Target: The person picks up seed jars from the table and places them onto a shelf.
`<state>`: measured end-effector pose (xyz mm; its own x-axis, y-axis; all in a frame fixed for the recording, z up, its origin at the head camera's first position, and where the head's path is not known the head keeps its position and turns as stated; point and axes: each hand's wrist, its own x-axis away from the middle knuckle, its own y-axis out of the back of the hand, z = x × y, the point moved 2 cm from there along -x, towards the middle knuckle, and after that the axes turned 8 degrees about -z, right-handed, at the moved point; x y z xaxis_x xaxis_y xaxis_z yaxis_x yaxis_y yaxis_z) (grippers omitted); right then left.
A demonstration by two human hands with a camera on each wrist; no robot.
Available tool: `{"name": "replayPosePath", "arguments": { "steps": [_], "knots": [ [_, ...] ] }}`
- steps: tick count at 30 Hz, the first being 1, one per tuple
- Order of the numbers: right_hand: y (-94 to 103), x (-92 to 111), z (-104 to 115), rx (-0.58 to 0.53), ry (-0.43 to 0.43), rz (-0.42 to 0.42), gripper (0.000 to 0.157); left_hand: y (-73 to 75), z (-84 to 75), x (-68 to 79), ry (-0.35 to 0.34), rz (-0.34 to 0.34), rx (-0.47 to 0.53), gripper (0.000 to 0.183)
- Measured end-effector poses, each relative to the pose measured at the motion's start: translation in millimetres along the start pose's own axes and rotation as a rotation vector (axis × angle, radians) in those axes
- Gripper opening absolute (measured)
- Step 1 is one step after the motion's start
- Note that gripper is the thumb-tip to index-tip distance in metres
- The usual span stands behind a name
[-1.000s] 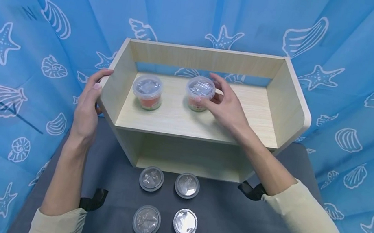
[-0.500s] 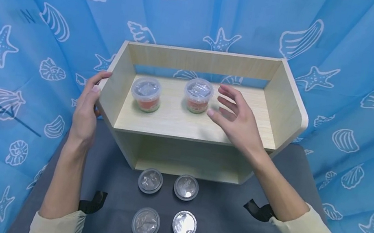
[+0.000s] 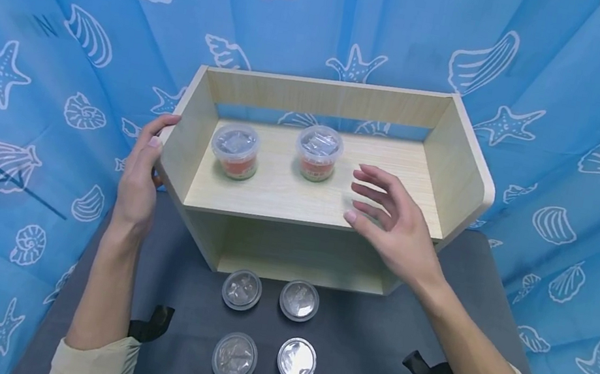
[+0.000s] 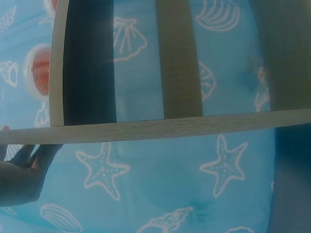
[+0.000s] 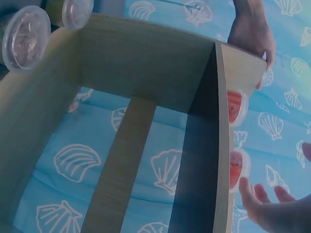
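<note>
A pale wooden two-tier shelf point(image 3: 274, 199) stands in the middle of the head view. My left hand point(image 3: 138, 183) grips the front edge of its left side panel point(image 3: 188, 142). Two clear-lidded tubs with orange-red contents sit upright on the upper board, a left tub point(image 3: 237, 151) and a right tub point(image 3: 319, 154). To the right of the second tub, my right hand point(image 3: 400, 230) hovers over the board's front part with fingers parted and nothing in them. In the right wrist view its fingertips point(image 5: 249, 196) appear near a tub point(image 5: 236, 167), with the shelf board edge alongside.
Several lidded tubs stand on the dark grey table in front of the shelf, among them a front-left tub point(image 3: 235, 359) and a silvery-topped tub point(image 3: 297, 360). A blue shell-patterned curtain point(image 3: 422, 29) hangs behind and at both sides.
My right hand has let go of the right tub and drawn back to the right and toward me. The tub stays on the upper board. My left hand keeps its place on the side panel.
</note>
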<state>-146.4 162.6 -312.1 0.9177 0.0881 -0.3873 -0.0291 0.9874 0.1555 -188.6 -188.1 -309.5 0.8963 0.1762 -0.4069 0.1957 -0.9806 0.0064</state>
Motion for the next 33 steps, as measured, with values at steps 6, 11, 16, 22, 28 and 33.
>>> {"name": "replayPosePath", "arguments": {
  "steps": [6,11,16,22,28,33],
  "knots": [
    [-1.5,20,-2,-0.04,-0.001,0.098,0.065,-0.2,1.0,0.6,0.004,0.005,0.015,0.045],
    [-3.6,39,-5,-0.05,0.025,0.167,0.066,-0.5,1.3,1.1,0.008,0.009,0.014,0.044],
    [-4.9,53,-11,-0.056,0.022,0.217,0.068,-0.4,1.8,0.9,0.011,0.012,0.027,0.044],
    [-8.9,69,-23,-0.062,-0.004,0.255,0.069,-0.4,1.8,1.3,0.005,0.01,0.035,0.044],
    [-13.3,83,-38,-0.052,0.01,0.271,0.066,-1.0,0.8,1.6,0.0,0.012,0.032,0.045],
    [-18.0,94,-51,-0.065,0.061,0.282,0.06,0.0,-0.2,0.9,0.001,0.012,0.027,0.045]
  ]
}}
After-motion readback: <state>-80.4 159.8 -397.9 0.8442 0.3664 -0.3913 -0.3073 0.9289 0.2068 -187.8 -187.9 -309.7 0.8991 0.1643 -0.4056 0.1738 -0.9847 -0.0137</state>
